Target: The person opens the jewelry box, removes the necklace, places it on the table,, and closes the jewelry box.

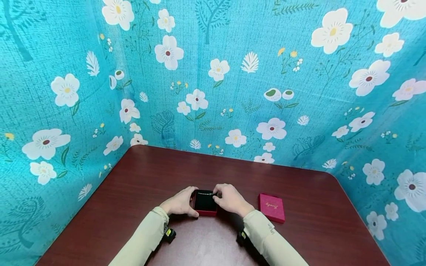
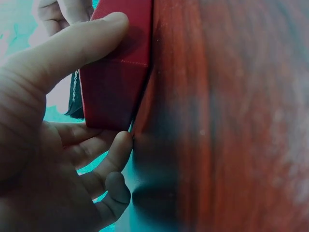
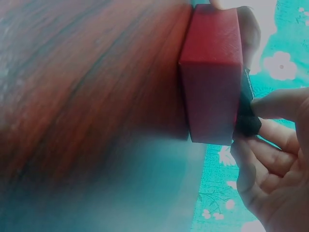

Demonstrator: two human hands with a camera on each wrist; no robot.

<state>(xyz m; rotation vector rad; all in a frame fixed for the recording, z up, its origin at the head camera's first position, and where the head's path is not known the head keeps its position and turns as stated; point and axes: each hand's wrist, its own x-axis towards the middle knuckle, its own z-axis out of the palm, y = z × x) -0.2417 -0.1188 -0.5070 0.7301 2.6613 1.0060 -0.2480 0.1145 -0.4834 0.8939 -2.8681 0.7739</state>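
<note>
Flowered blue cloth (image 1: 216,107) backs the brown counter (image 1: 149,173). Head view: the red box (image 1: 207,213) sits between both hands; its apparent lid (image 1: 271,208), right, bears upside-down gold script, perhaps "Jewelry".

Left wrist: the left hand (image 2: 53,111) grips the box; a chain (image 2: 74,87) shows.

Right wrist: the right hand's (image 3: 285,188) fingers pinch the raised black insert (image 3: 248,124). Seating or lifting it seems underway, calling for even, level movement.

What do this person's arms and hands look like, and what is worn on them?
The left hand and right hand are bare, without gloves. The left sleeve and right sleeve are long and pale cream; the right one has small dark lettering near its cuff. A small black device with a yellow-green patch shows at each wrist.
</note>
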